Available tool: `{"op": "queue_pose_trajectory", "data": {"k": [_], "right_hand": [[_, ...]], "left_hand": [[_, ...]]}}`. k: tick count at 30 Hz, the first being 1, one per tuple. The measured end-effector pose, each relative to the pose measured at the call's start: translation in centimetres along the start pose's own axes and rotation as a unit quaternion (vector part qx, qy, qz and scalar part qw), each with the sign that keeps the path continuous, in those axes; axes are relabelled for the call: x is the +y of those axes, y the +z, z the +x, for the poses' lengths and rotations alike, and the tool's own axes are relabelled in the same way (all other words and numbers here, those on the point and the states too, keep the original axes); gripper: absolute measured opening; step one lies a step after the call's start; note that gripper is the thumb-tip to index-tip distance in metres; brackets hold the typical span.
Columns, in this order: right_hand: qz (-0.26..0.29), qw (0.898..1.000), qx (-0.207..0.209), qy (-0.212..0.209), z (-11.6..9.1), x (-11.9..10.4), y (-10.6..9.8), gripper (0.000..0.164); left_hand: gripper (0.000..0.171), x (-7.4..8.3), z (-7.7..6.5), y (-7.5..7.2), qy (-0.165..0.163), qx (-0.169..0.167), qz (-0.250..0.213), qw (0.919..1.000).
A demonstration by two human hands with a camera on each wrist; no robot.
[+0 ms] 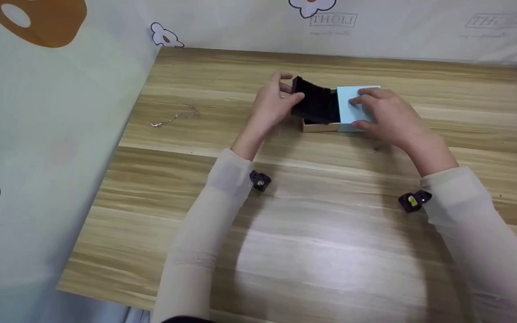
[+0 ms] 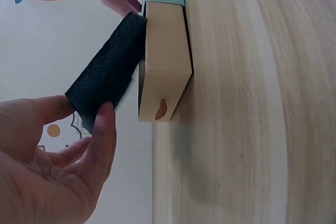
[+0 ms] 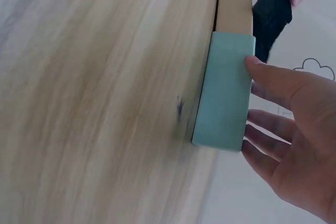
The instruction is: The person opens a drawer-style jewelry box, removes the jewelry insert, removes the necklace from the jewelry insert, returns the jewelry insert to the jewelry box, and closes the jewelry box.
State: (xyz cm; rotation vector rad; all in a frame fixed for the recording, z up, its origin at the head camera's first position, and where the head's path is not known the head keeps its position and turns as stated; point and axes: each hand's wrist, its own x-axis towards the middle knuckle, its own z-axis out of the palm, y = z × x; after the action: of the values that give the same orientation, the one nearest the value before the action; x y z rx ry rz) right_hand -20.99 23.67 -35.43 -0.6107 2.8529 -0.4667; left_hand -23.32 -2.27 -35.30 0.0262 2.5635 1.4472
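My left hand (image 1: 273, 102) pinches a black velvety box insert (image 1: 314, 101) between thumb and fingers at its left end. That insert is tilted, its left end raised above the tan drawer (image 1: 321, 128) of a small gift box and its right end still down by the light blue sleeve (image 1: 346, 107). A brown pull tab (image 2: 161, 109) shows on the drawer's end in the left wrist view. On the blue sleeve rests my right hand (image 1: 391, 114), fingers on its top and thumb at the near edge. The drawer is partly out of the sleeve, toward the left.
A thin chain with a small pendant (image 1: 156, 124) lies on the wood-grain table (image 1: 321, 215), left of the box. Behind the table stands a pale patterned covering (image 1: 240, 27), which also runs along the left side. A small dark camera sits on each wrist.
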Motion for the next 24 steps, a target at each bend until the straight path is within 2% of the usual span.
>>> {"op": "queue_pose_trajectory", "data": {"k": [4, 6, 8, 10, 15, 24], "right_hand": [[-0.003, 1.000, 0.004, -0.001, 0.1, -0.1, 0.3, 0.052], [-0.003, 1.000, -0.002, 0.004, 0.2, -0.2, 0.3, 0.052], [-0.005, 1.000, -0.006, 0.009, 0.3, -0.4, 0.2, 0.052], [-0.008, 1.000, -0.011, 0.014, 0.3, -0.4, 0.1, 0.052], [-0.014, 1.000, -0.008, 0.009, 0.4, -0.5, 0.0, 0.051], [-0.027, 1.000, 0.001, -0.004, 0.4, -0.5, -0.1, 0.050]], "left_hand": [[0.057, -0.1, -0.4, -0.2, -0.006, -0.030, -0.028, 0.9991], [0.056, -0.1, -0.6, -0.2, -0.004, -0.047, -0.027, 0.9985], [0.054, 0.0, -0.8, -0.3, 0.001, -0.056, 0.002, 0.9984], [0.053, 0.2, -1.0, -0.4, 0.012, -0.059, 0.052, 0.9969], [0.051, 0.6, -1.5, -0.2, 0.025, -0.057, 0.170, 0.9834], [0.035, 1.4, -1.9, 0.8, 0.028, -0.059, 0.268, 0.9611]]}}
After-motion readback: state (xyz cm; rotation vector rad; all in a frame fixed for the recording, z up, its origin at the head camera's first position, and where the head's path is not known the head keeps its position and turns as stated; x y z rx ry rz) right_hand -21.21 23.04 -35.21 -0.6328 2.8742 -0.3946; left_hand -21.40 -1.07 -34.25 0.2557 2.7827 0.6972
